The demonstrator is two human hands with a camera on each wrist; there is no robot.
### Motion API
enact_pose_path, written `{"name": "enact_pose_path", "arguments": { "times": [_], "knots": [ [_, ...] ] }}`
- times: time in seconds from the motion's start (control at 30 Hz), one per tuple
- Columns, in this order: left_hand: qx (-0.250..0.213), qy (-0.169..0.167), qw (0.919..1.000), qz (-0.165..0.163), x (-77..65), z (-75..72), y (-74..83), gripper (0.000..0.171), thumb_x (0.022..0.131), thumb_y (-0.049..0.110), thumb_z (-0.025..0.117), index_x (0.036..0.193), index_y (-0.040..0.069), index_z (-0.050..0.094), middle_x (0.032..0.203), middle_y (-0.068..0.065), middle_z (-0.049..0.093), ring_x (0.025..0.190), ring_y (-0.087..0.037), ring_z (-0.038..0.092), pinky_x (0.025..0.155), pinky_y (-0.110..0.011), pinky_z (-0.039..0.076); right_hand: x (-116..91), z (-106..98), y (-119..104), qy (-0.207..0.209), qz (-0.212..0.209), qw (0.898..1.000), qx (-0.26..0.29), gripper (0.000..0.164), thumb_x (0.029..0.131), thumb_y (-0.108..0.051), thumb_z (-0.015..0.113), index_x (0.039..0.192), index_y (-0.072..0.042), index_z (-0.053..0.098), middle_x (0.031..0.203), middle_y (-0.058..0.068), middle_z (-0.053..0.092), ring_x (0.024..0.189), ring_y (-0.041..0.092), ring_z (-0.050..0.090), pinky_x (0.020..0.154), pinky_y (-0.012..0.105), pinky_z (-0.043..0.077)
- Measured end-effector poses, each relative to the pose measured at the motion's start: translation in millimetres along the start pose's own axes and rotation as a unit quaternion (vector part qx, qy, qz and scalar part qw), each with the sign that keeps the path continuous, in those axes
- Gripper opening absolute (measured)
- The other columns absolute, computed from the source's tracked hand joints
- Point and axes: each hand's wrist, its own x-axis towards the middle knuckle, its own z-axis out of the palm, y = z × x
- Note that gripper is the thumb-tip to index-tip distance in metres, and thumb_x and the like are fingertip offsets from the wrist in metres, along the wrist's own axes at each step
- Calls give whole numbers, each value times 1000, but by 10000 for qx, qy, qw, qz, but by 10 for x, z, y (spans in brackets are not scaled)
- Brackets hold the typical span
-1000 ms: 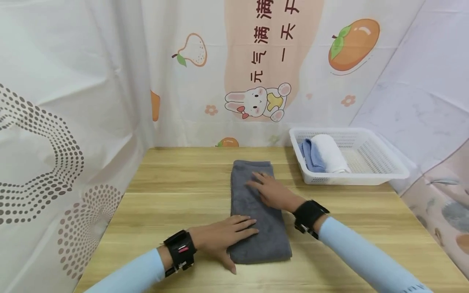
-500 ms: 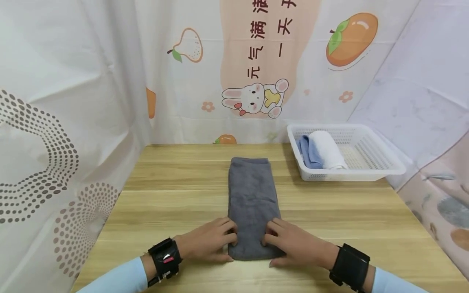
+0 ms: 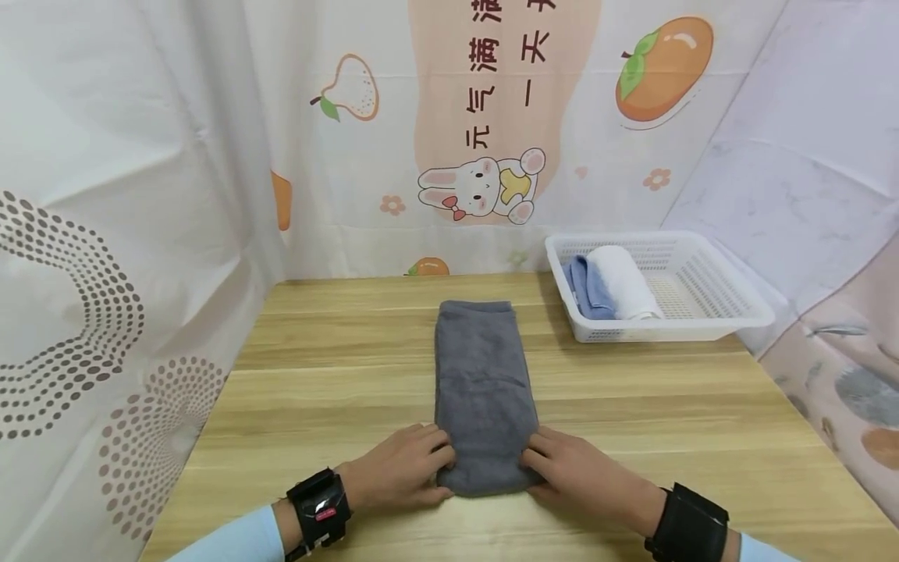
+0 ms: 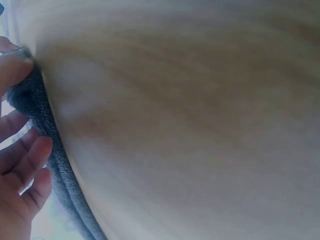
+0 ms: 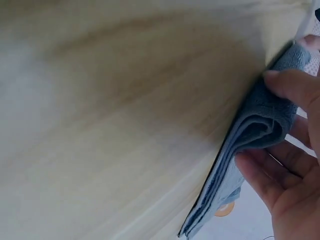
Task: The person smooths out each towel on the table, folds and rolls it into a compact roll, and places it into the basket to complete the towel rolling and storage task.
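Note:
A grey towel (image 3: 481, 375), folded into a long strip, lies lengthwise on the wooden table. At its near left corner my left hand (image 3: 403, 468) pinches the edge between thumb and fingers. My right hand (image 3: 583, 476) grips the near right corner the same way. In the right wrist view, the right thumb presses on the towel (image 5: 265, 107), whose layered end curls over into a small loop. The left wrist view has the left thumb and fingers around the towel's edge (image 4: 60, 155).
At the back right stands a white perforated basket (image 3: 674, 328), holding a rolled white towel (image 3: 623, 281) and a folded blue cloth (image 3: 591, 289). A printed curtain (image 3: 351, 156) hangs behind the wooden table (image 3: 337, 351).
Both hands lay flat on the towel, the right one farther up. They came to the near corners and took hold, the right shifting slightly outward; the near end now curls up a little.

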Motion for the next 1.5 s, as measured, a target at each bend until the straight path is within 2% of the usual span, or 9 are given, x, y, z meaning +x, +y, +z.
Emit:
{"name": "enact_pose_path", "arguments": {
  "times": [0.2,0.33,0.47,0.6,0.77,0.87,1.0,1.2,1.5],
  "knots": [
    [313,123,9994,-19,39,-26,25,16,99,32,66,94,18,71,93,7,62,85,-7,55,77,-24,49,-20,23,-28,193,465,9975,503,16,85,-12,84,99,-14,74,101,-8,58,91,4,54,77,18,48],
    [-357,-95,9978,-559,64,-48,1,15,102,27,61,92,17,65,83,10,57,73,-2,51,64,-17,44,-5,-5,21,73,1351,9827,1265,8,94,-13,76,102,-12,75,98,-10,63,88,2,58,72,22,52],
    [-1760,-247,9736,-1430,86,-31,-93,8,106,23,57,99,18,55,73,15,47,60,3,40,53,-15,34,34,-33,109,-63,2352,9454,2257,8,97,-16,73,102,-14,69,85,-13,66,76,-1,60,64,25,52],
    [-2518,-24,9535,-1655,108,32,-190,9,105,17,59,113,19,54,70,17,52,55,4,42,51,-16,35,48,-5,174,67,2836,9193,2727,20,94,-16,78,96,-17,58,78,-13,61,68,0,58,58,24,50],
    [-1732,360,9735,-1450,129,92,-212,10,102,16,64,109,24,64,80,16,53,61,3,43,53,-14,36,64,67,225,483,2349,9484,2073,18,89,-14,82,90,-17,65,88,-7,55,70,1,54,60,22,49],
    [-820,647,9883,-1111,153,53,-182,10,97,14,71,102,22,72,93,11,54,72,-1,48,59,-13,40,63,77,244,714,1642,9743,1365,11,88,-12,83,88,-15,74,93,-5,53,77,3,55,66,18,48],
    [279,589,9964,-548,199,-25,-145,7,95,20,74,100,18,77,100,7,61,87,-7,54,70,-18,47,62,49,224,801,695,9932,480,10,85,-9,85,91,-10,76,96,-4,58,85,8,55,74,19,48],
    [885,-76,9954,-349,203,-67,-113,38,92,49,76,111,16,72,103,5,63,95,-11,56,73,-26,45,25,14,189,504,311,9974,-404,33,78,-29,91,97,-8,74,95,-3,61,86,11,53,76,31,49],
    [756,159,9957,-503,186,-42,-118,24,96,30,72,111,12,70,98,4,69,90,-10,61,75,-25,51,40,42,241,342,506,9976,-337,30,78,-15,86,102,-6,70,94,-1,64,84,11,56,74,30,51]
  ]
}}
